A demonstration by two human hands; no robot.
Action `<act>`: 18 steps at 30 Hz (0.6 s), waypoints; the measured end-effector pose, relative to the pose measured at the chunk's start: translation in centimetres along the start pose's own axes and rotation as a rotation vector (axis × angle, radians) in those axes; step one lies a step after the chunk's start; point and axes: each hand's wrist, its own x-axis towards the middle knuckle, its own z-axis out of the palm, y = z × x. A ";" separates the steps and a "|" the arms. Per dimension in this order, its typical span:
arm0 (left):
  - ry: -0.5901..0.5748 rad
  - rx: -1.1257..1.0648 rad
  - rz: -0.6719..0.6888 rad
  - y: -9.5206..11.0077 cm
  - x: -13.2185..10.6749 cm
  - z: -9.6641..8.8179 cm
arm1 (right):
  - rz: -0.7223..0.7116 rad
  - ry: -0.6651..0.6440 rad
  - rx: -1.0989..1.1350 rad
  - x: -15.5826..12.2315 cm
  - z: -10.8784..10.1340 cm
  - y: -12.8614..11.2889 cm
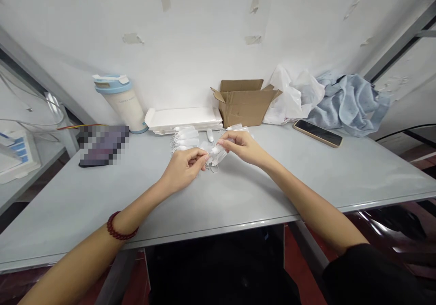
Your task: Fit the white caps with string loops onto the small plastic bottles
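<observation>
My right hand [240, 145] is closed in a pinch on a small white-capped tube [215, 150], held tilted just above the table. Close on its left, my left hand [186, 166] has thumb and forefinger pressed together at the capped end. What sits in that pinch is too small to make out, perhaps a thin white cord. Beyond the left hand, several similar translucent tubes [188, 137] with white caps and looped cords lie in a row. Another capped tube [210, 135] lies between the hands, and a few more [238, 127] are partly hidden behind the right hand.
Along the wall stand a tumbler [124, 105], a stack of flat white boxes [185, 117], an open cardboard box [247, 107], a white plastic bag [293, 93] and blue cloth [350, 102]. A phone [318, 133] lies right, a blurred dark item [104, 147] left, on the grey table [218, 205].
</observation>
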 end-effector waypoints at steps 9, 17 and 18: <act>-0.009 0.040 0.023 -0.4 -0.4 0.3 | -0.016 -0.034 -0.050 -0.1 0.5 0.4; -0.010 0.067 0.052 -0.3 -0.4 0.4 | -0.049 -0.048 -0.057 -0.1 0.4 0.5; -0.008 0.069 0.049 -0.3 -0.4 0.5 | -0.049 -0.051 -0.056 -0.1 0.4 0.5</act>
